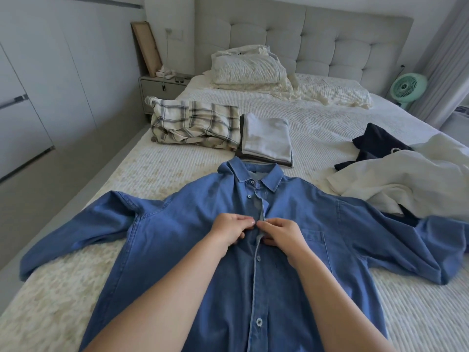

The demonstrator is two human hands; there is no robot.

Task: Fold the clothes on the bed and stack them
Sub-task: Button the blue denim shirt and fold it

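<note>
A blue denim shirt point(193, 219) lies face up on the bed point(330, 123), sleeves spread left and right, collar pointing away from me. My left hand point(229, 228) and my right hand point(279, 233) meet at the button placket on the chest, each pinching an edge of the fabric. Beyond the collar sits a small stack of folded clothes point(266, 138), light grey on top. A folded plaid garment point(195, 124) lies to its left. At the right, a crumpled white garment point(406, 179) lies over a dark navy one point(378, 144).
Folded bedding and a pillow point(250, 67) rest by the padded headboard. A nightstand point(158, 88) stands at the bed's far left, wardrobe doors point(38, 85) along the left wall. A green fan point(407, 88) stands at the far right.
</note>
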